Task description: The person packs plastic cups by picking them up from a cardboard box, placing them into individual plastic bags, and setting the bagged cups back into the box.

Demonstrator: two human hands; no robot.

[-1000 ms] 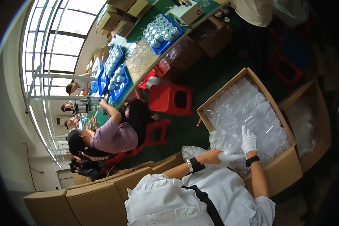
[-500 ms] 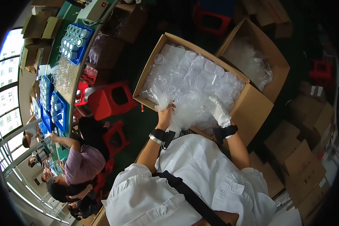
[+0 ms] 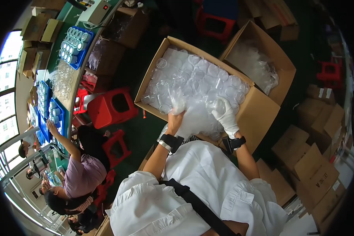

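On my feed, the left hand (image 3: 176, 118) is gripping bunched clear film (image 3: 179, 101) near frame centre; the gloved right hand (image 3: 226, 116) is resting half-curled, its hold unclear to me. The carton (image 3: 260, 113) is looking nearly full of clear plastic parts (image 3: 202, 70), so I'm judging most handling unfinished.

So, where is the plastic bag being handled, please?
In the head view, the plastic bag is just right of centre, between the left hand and gloved right hand, over the near side of the full cardboard box.
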